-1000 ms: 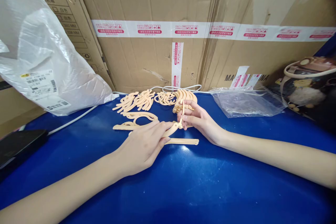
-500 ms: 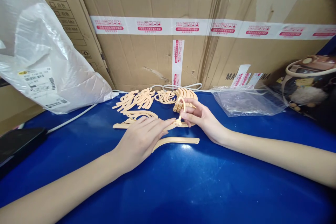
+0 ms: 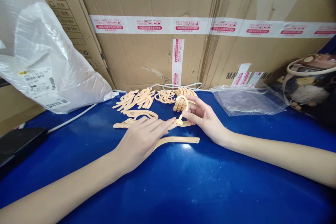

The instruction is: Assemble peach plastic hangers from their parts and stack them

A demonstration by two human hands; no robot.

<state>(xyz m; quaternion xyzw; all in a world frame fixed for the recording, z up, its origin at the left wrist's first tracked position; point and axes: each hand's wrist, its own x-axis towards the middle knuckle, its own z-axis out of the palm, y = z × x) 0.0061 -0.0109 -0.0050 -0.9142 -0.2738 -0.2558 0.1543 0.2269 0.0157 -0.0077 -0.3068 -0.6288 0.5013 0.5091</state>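
My right hand pinches a beige plastic hook, like a hanger's, between thumb and fingers. The hook stands upright, its foot meeting the end of a flat beige hanger arm. Over that arm lies my left hand, fingers closed on it and hiding most of its length. In front, a slim curved beige strip rests on the table, one end behind my left hand. More long curved pieces lie just beyond my left fingers.
Behind my hands are piles of curved beige pieces, hooks and short clip-like parts. Cardboard boxes wall off the back. A white parcel bag and black device stand left; clear plastic and a dark bag right.
My right hand has shifted slightly right, and the hook has turned so that its round curve faces the camera more. My left hand has stayed almost still.
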